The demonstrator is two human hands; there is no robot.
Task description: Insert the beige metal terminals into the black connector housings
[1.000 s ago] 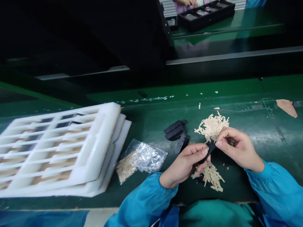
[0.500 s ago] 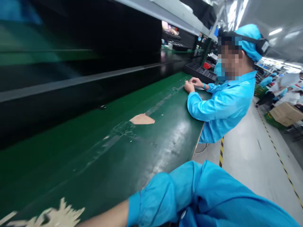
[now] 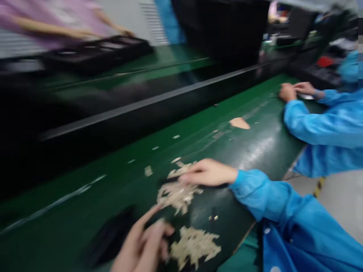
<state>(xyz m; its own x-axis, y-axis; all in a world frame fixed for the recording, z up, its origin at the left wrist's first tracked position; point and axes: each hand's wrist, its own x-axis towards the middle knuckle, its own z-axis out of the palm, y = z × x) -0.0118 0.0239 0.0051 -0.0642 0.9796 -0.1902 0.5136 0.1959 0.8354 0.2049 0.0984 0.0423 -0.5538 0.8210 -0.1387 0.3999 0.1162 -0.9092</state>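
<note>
My right hand (image 3: pixel 208 173) rests over the far pile of pale beige strips (image 3: pixel 176 196), its fingers stretched out to the left with their tips down at the strips. No held object shows in it. My left hand (image 3: pixel 146 241) is nearer, at the bottom, smeared by motion. Its index finger points out to the near edge of that pile, while the other fingers are bent and apart from it; nothing nameable is in them. Beside it on the right lies a second heap of beige strips (image 3: pixel 195 245). A blurred dark object (image 3: pixel 113 236) lies left of my left hand.
The green bench (image 3: pixel 136 192) carries a few small pale pieces (image 3: pixel 148 171) and a tan scrap (image 3: pixel 239 123). A dark ledge with a grey edge (image 3: pixel 141 100) runs behind. A co-worker in a blue sleeve (image 3: pixel 312 121) works at right. Across stands a black divided tray (image 3: pixel 96 54).
The view has swung left and down, so both my hands and the two strip heaps now show. The co-worker and tan scrap have shifted right in the picture.
</note>
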